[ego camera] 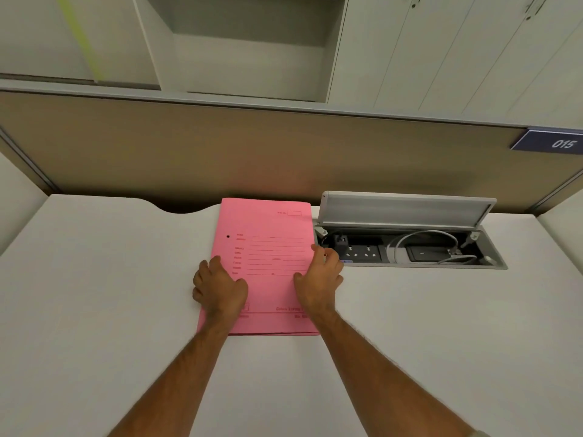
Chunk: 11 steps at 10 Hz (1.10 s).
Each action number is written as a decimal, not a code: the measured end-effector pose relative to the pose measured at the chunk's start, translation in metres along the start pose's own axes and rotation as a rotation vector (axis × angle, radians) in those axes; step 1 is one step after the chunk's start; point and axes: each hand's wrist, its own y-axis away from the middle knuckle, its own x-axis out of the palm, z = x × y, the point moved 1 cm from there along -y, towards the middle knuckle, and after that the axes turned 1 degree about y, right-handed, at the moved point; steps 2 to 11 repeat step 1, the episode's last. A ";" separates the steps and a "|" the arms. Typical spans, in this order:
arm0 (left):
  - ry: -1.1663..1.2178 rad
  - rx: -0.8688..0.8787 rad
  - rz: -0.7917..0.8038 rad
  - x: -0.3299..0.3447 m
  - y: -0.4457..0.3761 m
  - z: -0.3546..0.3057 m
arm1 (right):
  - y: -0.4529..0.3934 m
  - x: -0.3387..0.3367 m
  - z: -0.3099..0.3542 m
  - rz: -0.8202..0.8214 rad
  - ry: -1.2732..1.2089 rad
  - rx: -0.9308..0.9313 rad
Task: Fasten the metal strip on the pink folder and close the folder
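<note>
The pink folder [268, 247] lies closed and flat on the white desk [110, 294], its printed cover facing up. My left hand [219, 287] rests on the folder's left edge with the fingers curled over it. At the right edge, my right hand [318, 279] holds the folder, its fingertips curled around the side. The metal strip is hidden inside the closed folder; only a small dark hole shows near the left edge of the cover.
An open cable box [410, 247] with sockets and white cables is set into the desk right of the folder, its grey lid [407, 211] standing up. A brown partition [252, 152] runs behind the desk, with cabinets above.
</note>
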 end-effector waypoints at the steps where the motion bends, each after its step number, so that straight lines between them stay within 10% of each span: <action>1: -0.045 0.066 -0.065 0.001 0.014 -0.008 | 0.007 -0.011 0.002 -0.054 0.012 -0.087; 11: -0.045 0.066 -0.065 0.001 0.014 -0.008 | 0.007 -0.011 0.002 -0.054 0.012 -0.087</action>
